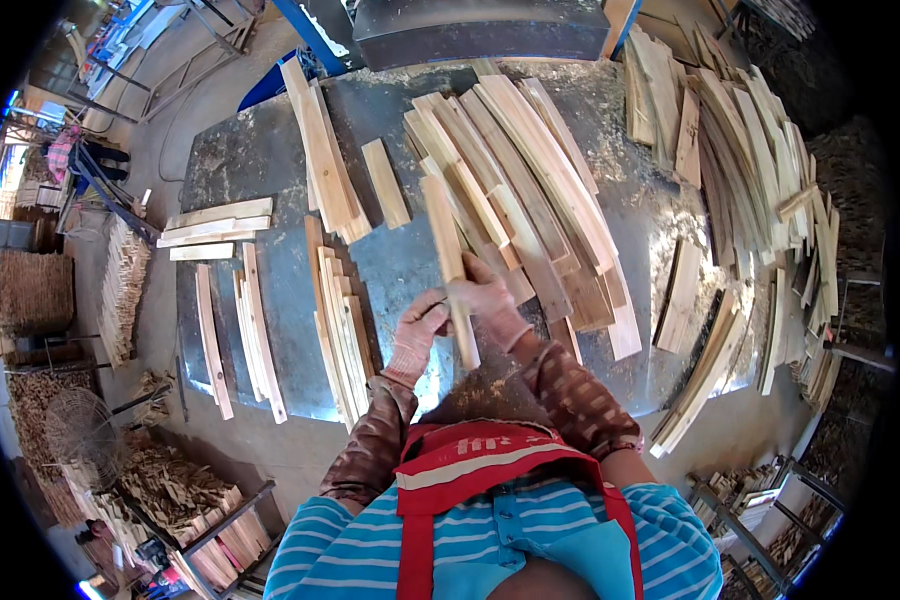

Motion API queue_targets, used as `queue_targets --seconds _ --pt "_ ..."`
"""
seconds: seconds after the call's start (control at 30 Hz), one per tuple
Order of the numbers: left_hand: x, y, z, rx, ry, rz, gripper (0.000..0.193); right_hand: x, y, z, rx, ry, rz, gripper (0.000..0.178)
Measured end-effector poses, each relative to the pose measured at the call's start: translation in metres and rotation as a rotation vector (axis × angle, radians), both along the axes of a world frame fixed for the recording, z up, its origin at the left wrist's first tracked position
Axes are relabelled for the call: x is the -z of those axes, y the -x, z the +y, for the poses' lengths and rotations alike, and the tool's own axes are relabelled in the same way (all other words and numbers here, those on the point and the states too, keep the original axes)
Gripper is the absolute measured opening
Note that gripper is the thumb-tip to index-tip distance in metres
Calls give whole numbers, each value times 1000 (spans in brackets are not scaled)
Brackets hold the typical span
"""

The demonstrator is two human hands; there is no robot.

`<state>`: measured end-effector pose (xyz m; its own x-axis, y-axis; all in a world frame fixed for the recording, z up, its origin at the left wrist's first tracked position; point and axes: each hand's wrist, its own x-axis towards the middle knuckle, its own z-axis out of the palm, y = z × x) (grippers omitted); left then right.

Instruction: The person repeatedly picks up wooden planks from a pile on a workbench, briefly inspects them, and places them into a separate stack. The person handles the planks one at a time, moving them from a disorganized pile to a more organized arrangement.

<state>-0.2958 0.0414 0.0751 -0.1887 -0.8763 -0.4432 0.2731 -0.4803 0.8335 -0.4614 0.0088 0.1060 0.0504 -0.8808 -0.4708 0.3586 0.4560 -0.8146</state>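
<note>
I am gripping one wooden slat point(448, 262) with both the right hand point(488, 297) and the left hand point(417, 332) above the desk point(260, 160).

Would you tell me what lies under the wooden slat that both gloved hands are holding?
Under the slat held by the left hand and right hand lie a pile of overlapping slats and the grey metal table. The tabletop directly beneath is hidden.

left hand point(417, 335) + right hand point(488, 297) grip wooden slat point(448, 262) | above metal table point(240, 165) | slat pile point(530, 190) beyond
</note>
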Motion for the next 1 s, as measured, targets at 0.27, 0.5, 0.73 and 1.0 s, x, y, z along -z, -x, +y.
queue_targets --seconds 0.27,0.5,0.73,1.0 --pt "1 -30 13 -295 -90 43 28 20 4 76 22 -187 -607 58" --pt "71 -182 47 -588 87 -1189 64 6 -40 98 -117 -239 -476 57" --pt "87 -210 95 -351 -259 -1028 76 113 -154 108 -399 -120 13 47" --pt "100 -197 121 -325 -222 -726 47 75 -170 97 -1123 148 1039 56"
